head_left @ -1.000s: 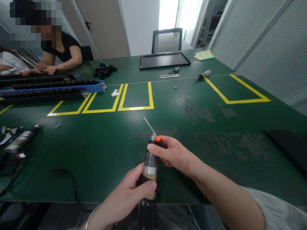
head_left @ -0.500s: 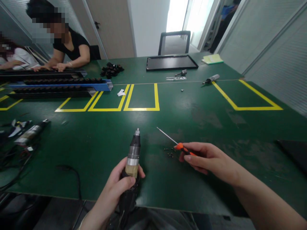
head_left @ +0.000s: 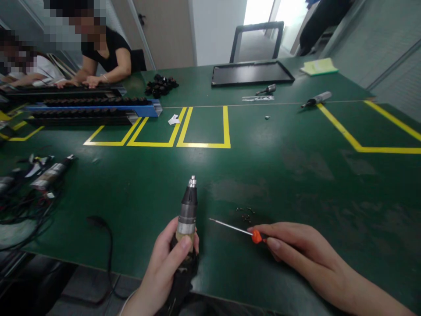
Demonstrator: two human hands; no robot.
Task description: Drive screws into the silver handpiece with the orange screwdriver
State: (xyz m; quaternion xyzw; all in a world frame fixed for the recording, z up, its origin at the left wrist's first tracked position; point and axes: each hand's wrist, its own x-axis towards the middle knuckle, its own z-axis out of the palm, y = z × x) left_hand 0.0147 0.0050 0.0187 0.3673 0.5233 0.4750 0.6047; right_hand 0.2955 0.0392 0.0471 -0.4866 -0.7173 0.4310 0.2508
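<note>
My left hand (head_left: 171, 259) is wrapped round an electric screwdriver (head_left: 188, 210), its metal chuck pointing up and away from me near the table's front edge. My right hand (head_left: 305, 250) pinches a screwdriver (head_left: 256, 236) by its orange and black handle. The thin metal shaft points left towards the electric screwdriver, and its tip is apart from it. Just beyond the shaft, several small screws (head_left: 246, 217) lie scattered on the green table (head_left: 148, 184). Fingers hide most of the orange screwdriver's handle.
At the left lie another electric screwdriver (head_left: 49, 175) and tangled black cables (head_left: 36, 210). Black and blue rails (head_left: 149, 108) lie farther back, where a person (head_left: 112, 57) sits. A black flat panel (head_left: 253, 73), black parts (head_left: 161, 85) and a grey-handled tool (head_left: 317, 100) are at the back.
My right hand has brought the orange screwdriver nearer to me, its shaft now flatter and closer to the electric screwdriver. My left hand keeps its hold. The view has shifted slightly.
</note>
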